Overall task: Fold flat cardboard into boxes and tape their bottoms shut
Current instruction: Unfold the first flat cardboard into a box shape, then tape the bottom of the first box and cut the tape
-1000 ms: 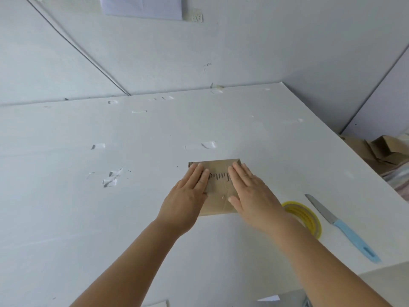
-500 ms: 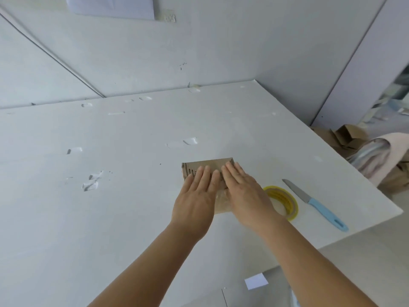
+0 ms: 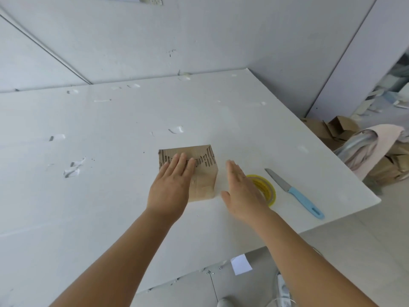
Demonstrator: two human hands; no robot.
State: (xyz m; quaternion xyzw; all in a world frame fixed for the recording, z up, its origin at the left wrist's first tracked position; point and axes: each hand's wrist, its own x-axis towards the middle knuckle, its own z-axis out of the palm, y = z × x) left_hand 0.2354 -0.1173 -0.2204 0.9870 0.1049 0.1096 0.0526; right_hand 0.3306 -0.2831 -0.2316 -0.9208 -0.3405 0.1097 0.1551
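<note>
A small brown cardboard box stands on the white table, its upturned face showing flaps with torn corrugated edges. My left hand lies flat on that face with straight fingers pressing down. My right hand hovers just right of the box, fingers straight, holding nothing and apart from the cardboard. A yellow roll of clear tape lies flat on the table partly under my right hand.
A knife with a light blue handle lies right of the tape, near the table's right edge. Beyond that edge, brown cardboard pieces and a pink cloth are piled on the floor. Walls close the back.
My right hand has left the box and moved right, over the tape roll. My left hand stays flat on the box. The camera has swung right.
</note>
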